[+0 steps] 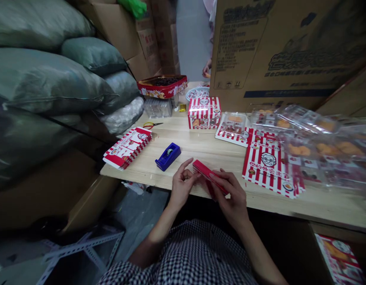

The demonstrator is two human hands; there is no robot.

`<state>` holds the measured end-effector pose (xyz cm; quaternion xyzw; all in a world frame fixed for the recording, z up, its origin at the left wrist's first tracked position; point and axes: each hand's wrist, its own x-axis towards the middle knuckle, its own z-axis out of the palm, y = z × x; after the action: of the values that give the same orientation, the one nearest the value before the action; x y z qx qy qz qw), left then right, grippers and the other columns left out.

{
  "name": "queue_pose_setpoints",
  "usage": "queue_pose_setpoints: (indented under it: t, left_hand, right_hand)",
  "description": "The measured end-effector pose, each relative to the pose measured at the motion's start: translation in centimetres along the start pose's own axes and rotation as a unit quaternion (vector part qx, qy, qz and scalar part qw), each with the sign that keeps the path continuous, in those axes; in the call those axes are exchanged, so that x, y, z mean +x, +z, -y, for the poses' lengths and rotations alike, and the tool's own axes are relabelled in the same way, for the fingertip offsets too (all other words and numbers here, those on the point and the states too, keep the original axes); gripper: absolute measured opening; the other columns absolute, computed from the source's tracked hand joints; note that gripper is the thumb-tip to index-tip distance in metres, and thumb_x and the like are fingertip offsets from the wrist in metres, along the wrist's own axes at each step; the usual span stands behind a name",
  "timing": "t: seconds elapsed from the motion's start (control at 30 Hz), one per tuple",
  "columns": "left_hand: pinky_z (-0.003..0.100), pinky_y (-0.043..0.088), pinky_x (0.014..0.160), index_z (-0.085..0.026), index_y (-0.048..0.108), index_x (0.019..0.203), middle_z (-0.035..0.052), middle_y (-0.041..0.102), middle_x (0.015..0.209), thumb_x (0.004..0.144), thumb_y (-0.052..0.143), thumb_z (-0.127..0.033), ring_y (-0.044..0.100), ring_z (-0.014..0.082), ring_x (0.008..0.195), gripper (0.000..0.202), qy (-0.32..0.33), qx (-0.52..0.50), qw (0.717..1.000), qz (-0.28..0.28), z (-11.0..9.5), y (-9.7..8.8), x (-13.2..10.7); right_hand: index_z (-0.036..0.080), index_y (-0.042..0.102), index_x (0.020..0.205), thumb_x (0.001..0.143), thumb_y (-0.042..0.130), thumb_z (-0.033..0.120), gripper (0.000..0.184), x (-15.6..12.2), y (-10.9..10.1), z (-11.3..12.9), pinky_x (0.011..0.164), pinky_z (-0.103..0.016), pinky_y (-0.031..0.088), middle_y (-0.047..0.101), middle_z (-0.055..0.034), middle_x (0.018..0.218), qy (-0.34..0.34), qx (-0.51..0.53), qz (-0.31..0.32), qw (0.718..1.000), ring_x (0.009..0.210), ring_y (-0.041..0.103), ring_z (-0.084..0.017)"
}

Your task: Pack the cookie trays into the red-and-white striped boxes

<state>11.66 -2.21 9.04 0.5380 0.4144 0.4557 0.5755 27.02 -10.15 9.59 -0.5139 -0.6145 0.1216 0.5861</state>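
Just over the table's front edge, a red carton (204,169) is held edge-on, its printed face turned out of sight. My right hand (232,194) grips its right part, fingers over the top. At the carton's left end is my left hand (182,184), thumb and fingers pinched at the edge and the index finger raised. A blue tape dispenser (168,156) with a roll of tape stands beyond my left hand. To the right of my right hand lie flat red-and-white striped cartons (264,166) in a pile.
A stack of folded cartons (129,147) and scissors (152,125) lie on the left. Behind stand a made-up striped box (204,113), a red tray (163,87) and a tall cardboard box (277,55). Clear food packs (328,154) crowd the right. Another person's hand (207,68) shows at the back.
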Motion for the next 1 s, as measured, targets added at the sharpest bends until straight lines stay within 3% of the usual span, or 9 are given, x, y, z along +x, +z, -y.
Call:
queue_pose_setpoints:
  t: [0.1, 0.2, 0.3, 0.4, 0.57, 0.67, 0.73, 0.9, 1.0]
  left_hand:
    - [0.027, 0.047, 0.080, -0.024, 0.060, 0.134, 0.0015, 0.062, 0.093, 0.069, 0.087, -0.033, 0.058, 0.0148, 0.083, 0.072, 0.051, 0.066, 0.996, -0.009, 0.6, -1.3, 1.0]
    - [0.032, 0.047, 0.094, -0.025, 0.062, 0.131, 0.0068, 0.062, 0.119, 0.068, 0.088, -0.030, 0.059, 0.0214, 0.108, 0.068, 0.086, 0.087, 0.989, 0.078, -0.1, -1.8, 1.5]
    - [0.031, 0.050, 0.088, -0.019, 0.069, 0.107, 0.0060, 0.068, 0.100, 0.081, 0.077, -0.028, 0.063, 0.0198, 0.096, 0.029, 0.085, 0.073, 0.984, 0.138, -1.6, -1.3, 1.0]
    - [0.031, 0.053, 0.083, -0.020, 0.068, 0.103, 0.0050, 0.069, 0.097, 0.085, 0.072, -0.020, 0.065, 0.0190, 0.092, 0.019, 0.186, 0.100, 0.971, 0.111, -2.7, 0.0, -0.8]
    - [0.043, 0.047, 0.104, -0.023, 0.063, 0.126, 0.0057, 0.072, 0.118, 0.085, 0.065, -0.004, 0.063, 0.0214, 0.113, 0.045, 0.499, 0.165, 0.815, 0.243, -2.6, 3.8, -3.3]
    - [0.042, 0.036, 0.116, -0.022, 0.061, 0.131, 0.0042, 0.071, 0.125, 0.089, 0.064, -0.008, 0.055, 0.0211, 0.127, 0.045, 0.550, 0.202, 0.716, 0.379, -1.8, 7.6, -4.3]
    - [0.047, 0.028, 0.121, -0.026, 0.060, 0.133, 0.0031, 0.067, 0.133, 0.089, 0.066, -0.013, 0.047, 0.0239, 0.136, 0.046, 0.545, 0.221, 0.690, 0.421, -1.4, 9.9, -4.7]
    - [0.048, 0.045, 0.109, -0.026, 0.053, 0.139, 0.0092, 0.067, 0.131, 0.083, 0.074, -0.012, 0.059, 0.0254, 0.125, 0.062, 0.511, 0.216, 0.751, 0.359, -1.3, 11.8, -3.5]
    - [0.040, 0.054, 0.095, -0.025, 0.054, 0.139, 0.0085, 0.071, 0.122, 0.087, 0.069, -0.018, 0.067, 0.0241, 0.111, 0.055, 0.424, 0.284, 0.812, 0.284, -1.5, 11.3, -2.4]
  right_hand:
    - [0.035, 0.067, 0.126, 0.094, 0.059, 0.008, 0.043, 0.0, 0.1, 0.3, 0.110, -0.053, 0.046, 0.065, -0.0062, 0.118, 0.024, 0.028, 0.015, 0.999, 0.117, 0.062, -0.022]
    - [0.035, 0.070, 0.122, 0.095, 0.059, 0.012, 0.037, -0.2, 0.3, 0.5, 0.109, -0.053, 0.046, 0.067, -0.0063, 0.118, 0.056, 0.051, 0.013, 0.997, 0.117, 0.062, -0.023]
    - [0.036, 0.066, 0.128, 0.092, 0.065, 0.018, 0.040, -0.5, -0.6, 0.4, 0.113, -0.054, 0.040, 0.068, -0.0058, 0.122, 0.130, 0.104, -0.030, 0.986, 0.120, 0.061, -0.024]
    - [0.039, 0.045, 0.146, 0.084, 0.077, 0.026, 0.072, -1.9, -3.0, 1.0, 0.119, -0.052, 0.032, 0.060, -0.0048, 0.140, 0.222, 0.192, -0.124, 0.948, 0.135, 0.052, -0.025]
    - [0.032, 0.058, 0.136, 0.093, 0.055, 0.059, 0.051, -5.5, -6.9, 4.8, 0.102, -0.049, 0.053, 0.066, -0.0071, 0.133, 0.376, 0.357, -0.192, 0.833, 0.124, 0.062, -0.027]
    - [0.028, 0.068, 0.119, 0.085, 0.073, 0.043, 0.038, -6.8, -9.1, 6.3, 0.091, -0.042, 0.059, 0.075, -0.0048, 0.115, 0.413, 0.358, -0.272, 0.792, 0.106, 0.071, -0.025]
    - [0.027, 0.071, 0.110, 0.076, 0.082, 0.032, 0.036, -8.3, -12.2, 6.7, 0.084, -0.038, 0.061, 0.078, -0.0031, 0.104, 0.410, 0.327, -0.333, 0.784, 0.093, 0.074, -0.023]
    - [0.024, 0.069, 0.117, 0.072, 0.086, 0.032, 0.049, -17.7, -25.6, 9.0, 0.079, -0.033, 0.059, 0.078, -0.0081, 0.104, 0.372, 0.105, -0.516, 0.765, 0.089, 0.075, -0.022]
    - [0.021, 0.068, 0.118, 0.076, 0.082, 0.032, 0.045, -25.6, -32.4, 10.0, 0.078, -0.031, 0.054, 0.076, -0.0131, 0.108, 0.386, -0.097, -0.615, 0.681, 0.089, 0.074, -0.019]
